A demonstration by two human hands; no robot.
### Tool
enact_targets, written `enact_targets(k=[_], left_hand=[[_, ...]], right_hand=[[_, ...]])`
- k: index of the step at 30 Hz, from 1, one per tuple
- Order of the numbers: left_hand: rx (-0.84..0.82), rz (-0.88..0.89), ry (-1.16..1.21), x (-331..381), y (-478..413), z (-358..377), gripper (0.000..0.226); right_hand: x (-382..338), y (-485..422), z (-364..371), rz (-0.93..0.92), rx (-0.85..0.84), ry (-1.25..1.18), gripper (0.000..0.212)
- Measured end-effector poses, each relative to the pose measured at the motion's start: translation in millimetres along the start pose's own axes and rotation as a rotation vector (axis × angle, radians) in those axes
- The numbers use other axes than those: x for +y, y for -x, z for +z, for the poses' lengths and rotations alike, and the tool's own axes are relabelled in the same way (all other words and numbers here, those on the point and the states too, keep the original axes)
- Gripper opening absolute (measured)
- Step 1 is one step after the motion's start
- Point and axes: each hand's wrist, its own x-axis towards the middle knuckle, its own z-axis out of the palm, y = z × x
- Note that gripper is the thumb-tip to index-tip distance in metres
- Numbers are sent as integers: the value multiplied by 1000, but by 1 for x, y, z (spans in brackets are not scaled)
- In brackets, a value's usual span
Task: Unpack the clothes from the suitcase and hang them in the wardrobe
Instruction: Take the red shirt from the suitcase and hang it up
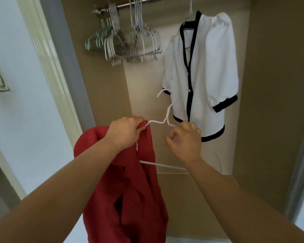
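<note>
Red shirt (133, 190) droops at 6 o'clock before the open wardrobe (267, 85), threaded only onto the 9 o'clock end of a white hanger (162, 165). A white blouse (214, 71) already hangs at 1 o'clock, and spare hangers (139, 42) crowd the rail (123, 5) at 11. The held hanger's long axis runs 9 to 3, with its hook toward 12. The left hand (125, 131) clutches shirt and wire together. The right hand (186, 139), curled round the bare 3 o'clock end, looks nearer the shoulder left to dress
</note>
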Motion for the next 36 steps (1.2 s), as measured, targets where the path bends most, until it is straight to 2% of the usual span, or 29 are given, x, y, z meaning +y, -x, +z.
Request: enact_targets(k=[4,6,8,9,12,14,16,18,19,21,23,24,26,27,28,29,31,32,34,36], left_hand=[[73,-85,6,-6,-3,-10,25],[112,-147,70,-10,-3,-18,25],[153,-199,148,-14,-2,-27,24],[171,-221,183,-17,-2,-32,23],[206,-254,299,-23,0,-51,22],[210,-256,416,-29,4,-64,18],[199,-259,529,-39,12,-77,19],[135,-271,597,-52,22,-86,17],[92,-278,601,-59,27,-89,18],[-4,-277,543,-74,36,-94,16],[-92,-264,453,-90,45,-97,15],[-129,-257,422,-98,48,-99,15],[-188,-235,375,-110,53,-100,16],[-202,-214,338,-113,55,-99,17],[-204,-188,288,-115,54,-98,19],[-197,-153,228,-116,53,-95,20],[-165,-65,63,-117,50,-86,24],[-131,-18,-51,-117,49,-82,28],[-13,87,-267,-114,46,-72,28],[53,142,-428,-105,43,-64,20]], right_hand=[[-15,10,8,-120,32,10,17],[-27,15,12,-79,-79,-123,17],[-39,24,17,70,-339,-247,28],[-41,30,21,113,-423,-201,29],[-37,48,39,192,-570,-138,37],[-33,52,52,264,-672,-196,27],[-33,49,58,442,-657,-373,18],[-32,36,57,714,-575,-654,18],[-30,29,56,786,-529,-763,17],[-27,15,47,775,-465,-902,11],[-21,4,34,650,-496,-968,11],[-14,1,28,571,-581,-931,15],[-1,-6,13,384,-862,-703,20],[3,-9,7,327,-941,-598,22],[7,-12,5,300,-947,-568,24],[11,-15,4,348,-898,-642,22],[17,-19,4,574,-764,-908,10],[18,-22,1,658,-748,-989,8],[22,-27,-2,698,-762,-963,11],[23,-34,-2,599,-721,-764,21]])
